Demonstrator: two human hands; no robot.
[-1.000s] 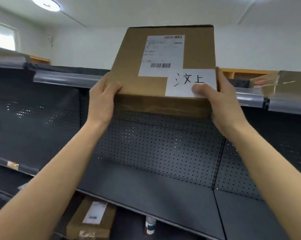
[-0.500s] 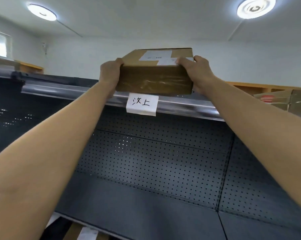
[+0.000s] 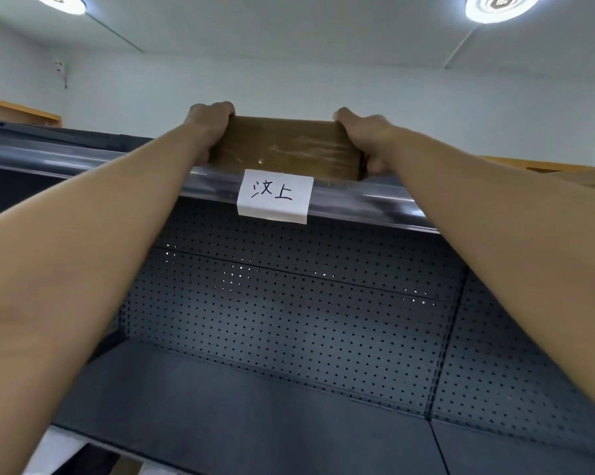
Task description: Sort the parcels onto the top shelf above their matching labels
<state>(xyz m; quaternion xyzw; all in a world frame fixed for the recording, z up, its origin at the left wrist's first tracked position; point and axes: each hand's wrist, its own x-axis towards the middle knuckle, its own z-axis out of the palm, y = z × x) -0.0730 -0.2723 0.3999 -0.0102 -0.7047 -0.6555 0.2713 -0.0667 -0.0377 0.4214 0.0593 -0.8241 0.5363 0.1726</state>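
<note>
A brown cardboard parcel (image 3: pixel 284 149) with clear tape on its front face lies flat on the top shelf (image 3: pixel 83 159). It sits directly above a white paper label (image 3: pixel 274 196) with two handwritten characters, stuck on the shelf's shiny front rail. My left hand (image 3: pixel 209 126) grips the parcel's left end and my right hand (image 3: pixel 366 133) grips its right end. The parcel's top and its own paper label are hidden from below.
Another cardboard parcel (image 3: pixel 594 178) shows at the far right on the top shelf. Below is a dark perforated back panel (image 3: pixel 289 303) and an empty lower shelf (image 3: pixel 237 413). Two ceiling lights are overhead.
The parcel went from tilted in front of the shelf, up over the rail, and now rests flat on the top shelf above the label. Both hands stayed on its ends.
</note>
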